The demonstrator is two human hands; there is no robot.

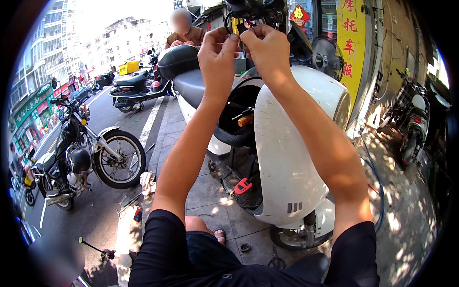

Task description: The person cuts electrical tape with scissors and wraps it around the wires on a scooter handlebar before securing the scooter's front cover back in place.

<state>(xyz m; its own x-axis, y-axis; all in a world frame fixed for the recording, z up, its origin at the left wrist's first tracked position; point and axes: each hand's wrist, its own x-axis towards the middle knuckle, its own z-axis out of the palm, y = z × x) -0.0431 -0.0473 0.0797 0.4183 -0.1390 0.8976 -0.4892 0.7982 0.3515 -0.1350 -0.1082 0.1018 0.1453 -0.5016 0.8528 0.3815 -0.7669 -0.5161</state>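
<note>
Pinching a small black piece (242,28) near the black handlebar parts (258,9) of a white plastic-bodied scooter (284,172), the right hand (266,44) nearly meets the left hand (217,52), whose fingers curl narrow; what they hold I cannot tell

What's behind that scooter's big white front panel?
An orange-handled tool and, lower down, a red device show there. The white front panel and shadow hide deeper parts.
</note>
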